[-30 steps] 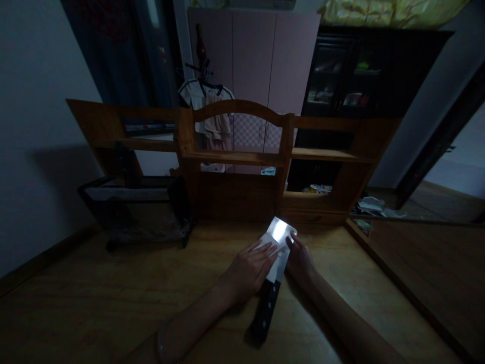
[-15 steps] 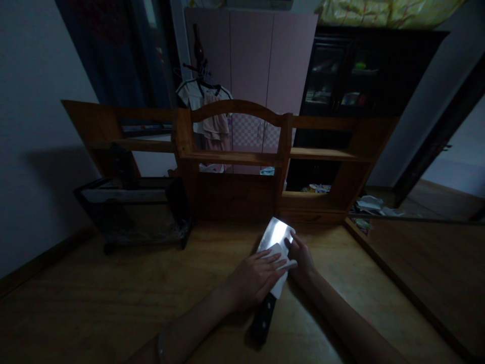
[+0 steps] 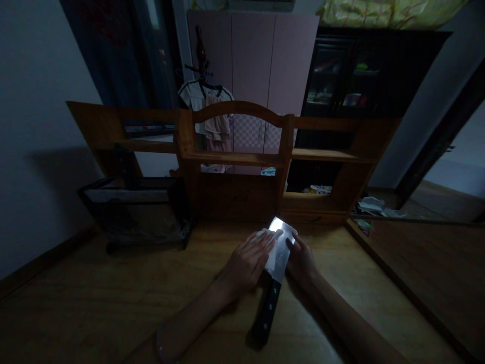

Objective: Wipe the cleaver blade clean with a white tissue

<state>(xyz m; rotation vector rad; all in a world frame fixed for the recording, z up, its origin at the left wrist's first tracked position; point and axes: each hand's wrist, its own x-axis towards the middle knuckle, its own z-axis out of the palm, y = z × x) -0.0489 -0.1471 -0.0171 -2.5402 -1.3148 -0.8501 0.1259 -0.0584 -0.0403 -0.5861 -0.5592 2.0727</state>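
A cleaver [image 3: 283, 253] with a shiny broad blade and a black riveted handle lies slanted over the wooden desk, its handle towards me. My right hand [image 3: 301, 258] grips the blade's right edge near the far end, thumb on top and the other fingers mostly hidden underneath. Under the fingers of my left hand [image 3: 248, 262] is a white tissue [image 3: 271, 259], pressed against the left side of the blade. The left fingers lie close together over the tissue. Nobody holds the cleaver's handle.
A wooden shelf unit [image 3: 235, 157] rises along the desk's [image 3: 151, 293] far edge. A dark-framed box [image 3: 140, 212], partly see-through, stands at the left. Behind are pink wardrobe doors [image 3: 252, 60] and a dark cabinet [image 3: 364, 76]. A raised wooden rim [image 3: 401, 280] runs along the right.
My left hand has slid the tissue left and slightly away across the blade, uncovering the blade's right part and the handle's top. My right hand keeps its grip on the cleaver.
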